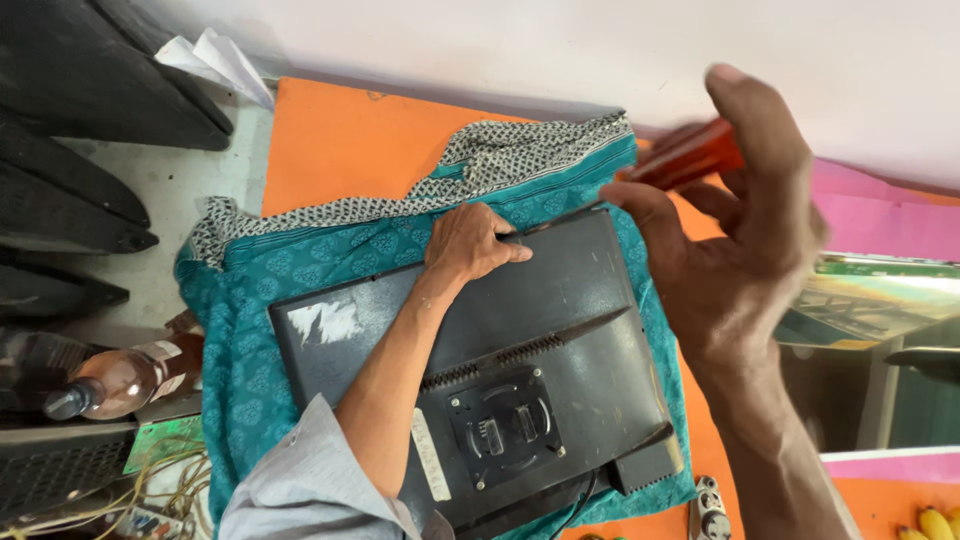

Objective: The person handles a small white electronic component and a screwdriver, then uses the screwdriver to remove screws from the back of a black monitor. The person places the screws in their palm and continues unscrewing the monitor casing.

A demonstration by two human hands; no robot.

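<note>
A black flat monitor (560,330) lies face down on a teal patterned cloth (300,265), its back panel and square mount plate (505,425) facing up. My left hand (470,245), on an arm in a grey sleeve, presses on the monitor's far edge with the fingers curled over it. My right hand (745,250) is close to the camera and grips the orange handle of a screwdriver (690,160). The shaft points toward the monitor's far right corner; the tip is hard to make out.
The cloth lies on an orange surface (340,140). At the left are dark panels (70,120), a clear bottle (110,385), a green circuit board with wires (160,445) and crumpled paper (215,60). Bananas (935,525) and a metal part (710,510) lie at the bottom right.
</note>
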